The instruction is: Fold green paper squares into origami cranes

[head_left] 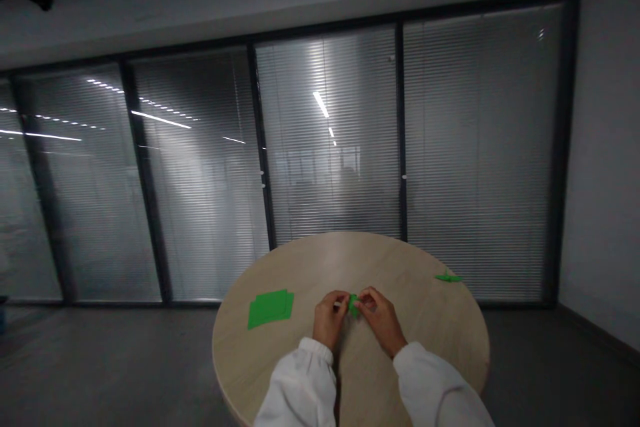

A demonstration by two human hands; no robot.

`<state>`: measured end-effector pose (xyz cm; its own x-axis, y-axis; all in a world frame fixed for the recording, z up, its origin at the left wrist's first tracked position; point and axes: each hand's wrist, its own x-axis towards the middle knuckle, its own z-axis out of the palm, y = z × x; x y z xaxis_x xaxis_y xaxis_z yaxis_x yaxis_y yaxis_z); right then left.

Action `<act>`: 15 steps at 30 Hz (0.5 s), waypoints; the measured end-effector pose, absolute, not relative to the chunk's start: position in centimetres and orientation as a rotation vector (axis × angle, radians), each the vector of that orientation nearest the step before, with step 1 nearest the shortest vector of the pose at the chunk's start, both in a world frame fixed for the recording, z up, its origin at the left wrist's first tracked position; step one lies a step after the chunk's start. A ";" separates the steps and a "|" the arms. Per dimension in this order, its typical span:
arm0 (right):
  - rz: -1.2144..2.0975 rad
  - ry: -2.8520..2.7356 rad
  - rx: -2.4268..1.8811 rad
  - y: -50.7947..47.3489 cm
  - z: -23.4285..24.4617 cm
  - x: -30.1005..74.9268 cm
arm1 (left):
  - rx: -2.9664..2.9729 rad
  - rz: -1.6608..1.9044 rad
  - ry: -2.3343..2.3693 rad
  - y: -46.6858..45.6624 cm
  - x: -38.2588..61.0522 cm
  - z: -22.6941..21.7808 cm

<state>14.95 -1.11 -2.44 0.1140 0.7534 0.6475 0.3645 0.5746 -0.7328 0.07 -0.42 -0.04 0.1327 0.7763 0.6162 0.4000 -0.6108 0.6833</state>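
Between my two hands is a small piece of folded green paper (353,305), held just above the middle of the round table. My left hand (330,317) pinches its left side between thumb and fingers. On the other side, my right hand (381,318) grips the paper's right edge in the same way. Fingers cover much of the piece, so its exact shape cannot be made out. To the left lies a small stack of flat green paper sheets (270,307), slightly fanned. A folded green paper figure (449,277) rests near the table's right edge.
The round light-wood table (400,373) has a curved edge all around. Behind it stands a glass partition with blinds (330,167) in dark frames. A pale wall (605,160) rises at the right, and dark floor (125,367) surrounds the table.
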 end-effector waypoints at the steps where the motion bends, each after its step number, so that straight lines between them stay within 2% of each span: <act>1: 0.388 -1.502 -0.994 -1.1 -2.4 14.9 | 2.093 1.471 1.140 -0.5 0.1 0.0; 15: 0.352 -1.615 -0.905 -1.9 -1.7 15.1 | 2.305 1.366 1.135 -0.9 0.0 -0.1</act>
<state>15.11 -1.95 -1.70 -0.0065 0.7162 0.6978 0.3603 0.6527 -0.6665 -0.04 -0.92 -0.05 0.2650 0.7176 0.6440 0.5016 -0.6730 0.5436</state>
